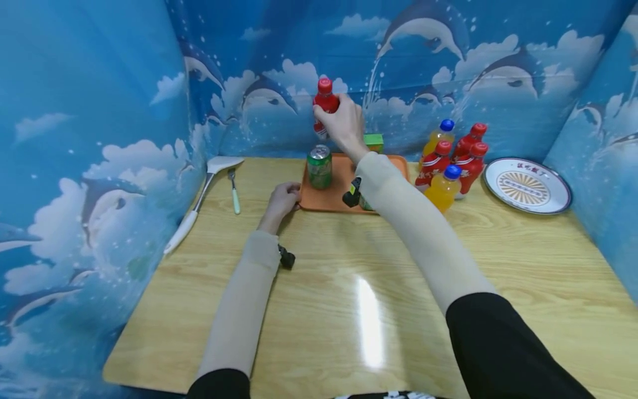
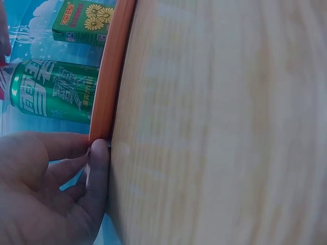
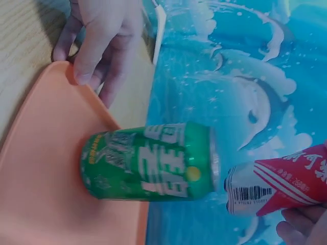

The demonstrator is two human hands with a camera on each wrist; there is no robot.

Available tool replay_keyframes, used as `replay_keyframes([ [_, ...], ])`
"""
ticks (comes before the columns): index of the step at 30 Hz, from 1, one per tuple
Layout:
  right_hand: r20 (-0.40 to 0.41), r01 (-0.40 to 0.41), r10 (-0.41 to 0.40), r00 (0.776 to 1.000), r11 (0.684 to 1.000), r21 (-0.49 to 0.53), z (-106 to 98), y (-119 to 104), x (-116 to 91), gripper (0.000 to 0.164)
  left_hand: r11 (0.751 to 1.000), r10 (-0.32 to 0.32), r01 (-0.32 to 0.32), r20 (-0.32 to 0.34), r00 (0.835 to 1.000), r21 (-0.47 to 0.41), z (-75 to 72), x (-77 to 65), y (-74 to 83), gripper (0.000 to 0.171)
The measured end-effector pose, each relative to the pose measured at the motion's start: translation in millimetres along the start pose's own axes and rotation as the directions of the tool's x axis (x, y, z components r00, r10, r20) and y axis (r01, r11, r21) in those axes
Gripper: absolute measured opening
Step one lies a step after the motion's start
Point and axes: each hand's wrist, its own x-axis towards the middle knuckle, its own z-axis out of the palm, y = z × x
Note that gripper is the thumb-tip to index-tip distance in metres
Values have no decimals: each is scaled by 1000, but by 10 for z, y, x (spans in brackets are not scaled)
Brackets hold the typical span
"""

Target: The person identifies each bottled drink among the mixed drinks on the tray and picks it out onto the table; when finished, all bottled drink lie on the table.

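My right hand [image 1: 344, 123] grips a small red-capped bottle [image 1: 325, 105] in the air near the back wall. The bottle's pale base [image 3: 242, 190] is close over the top of a green drink can [image 3: 148, 162]. That can stands upright at the left end of an orange tray [image 1: 340, 191]. At the tray's near-left corner, my left hand [image 1: 285, 199] pinches the rim [image 2: 106, 102] between thumb and fingers. A green carton with yellow flowers [image 2: 84, 23] stands toward the tray's back right. Beneath my right wrist, another green item [image 1: 365, 204] is mostly hidden.
Right of the tray stand several red-capped bottles [image 1: 470, 166] and two orange drinks with blue caps [image 1: 442, 189]. A patterned plate [image 1: 527, 185] lies farther right. On the left are a white-handled spatula [image 1: 191, 213] and a small green-handled fork [image 1: 235, 194]. Dolphin-print cloth [image 1: 279, 33] encloses the table.
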Motion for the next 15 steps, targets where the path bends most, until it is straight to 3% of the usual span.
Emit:
replay_keyframes([
  [7,-26,17,-14,1000,993,114,-209,-24,-76,56,1000,-4,5,-5,1000,25,26,46,-8,51],
  [15,54,30,-33,998,998,59,-402,18,-222,63,999,0,0,0,1000,32,14,21,0,53],
])
